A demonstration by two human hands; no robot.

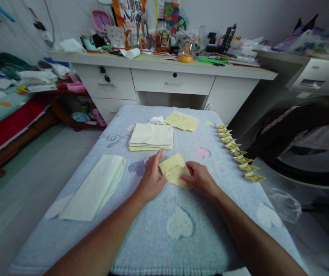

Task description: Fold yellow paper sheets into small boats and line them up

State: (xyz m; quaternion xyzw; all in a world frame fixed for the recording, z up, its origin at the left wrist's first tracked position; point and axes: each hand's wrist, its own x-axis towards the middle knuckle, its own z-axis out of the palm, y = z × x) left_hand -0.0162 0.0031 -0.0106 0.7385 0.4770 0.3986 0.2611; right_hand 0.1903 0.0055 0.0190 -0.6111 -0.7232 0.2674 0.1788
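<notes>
A small folded square of yellow paper point(175, 168) lies turned cornerwise on the cloth between my two hands. My right hand point(200, 178) grips its right side, thumb on top and the other fingers curled at the edge. Along the left side rests my left hand point(153, 176), fingers stretched forward and thumb apart, touching the paper's edge. Just beyond is a stack of cream and yellow sheets point(152, 135). Behind that stack lie a loose yellow sheet point(182, 121) and a crumpled white tissue point(157, 120).
Several folded yellow paper boats point(249, 167) line the right edge of the blue cloth-covered table point(141, 245). A folded pale green-white paper bundle point(95, 188) lies at the left. A cluttered white desk point(173, 82) stands behind, a bed point(15, 115) at left, a washing machine point(305, 126) at right.
</notes>
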